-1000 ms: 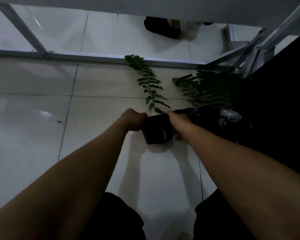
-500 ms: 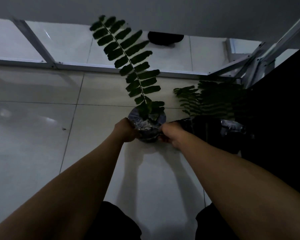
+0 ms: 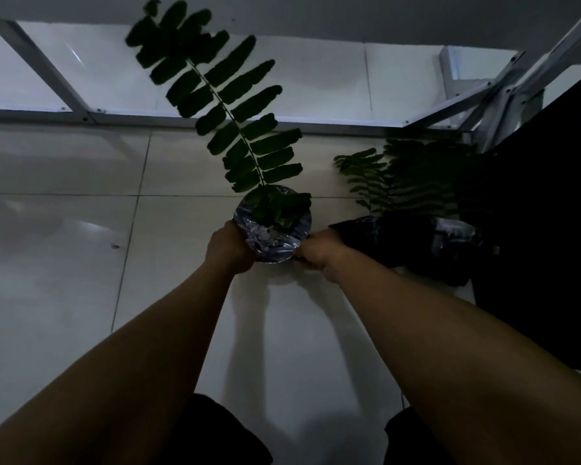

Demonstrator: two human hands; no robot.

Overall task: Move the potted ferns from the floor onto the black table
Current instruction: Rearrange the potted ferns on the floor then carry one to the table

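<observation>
Both hands, left point(image 3: 228, 248) and right point(image 3: 319, 251), clasp the pot point(image 3: 272, 236) at frame centre, above the floor point(image 3: 64, 263). Its tall frond point(image 3: 222, 105) could snag, tipping soil, swinging toward the bench point(image 3: 550, 196) at right.

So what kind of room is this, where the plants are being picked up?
Probably an indoor workroom or lab, dimly lit. The floor is large glossy white tiles, grey metal frame legs stand on it, and a black table sits at the right beside a fern.
</observation>
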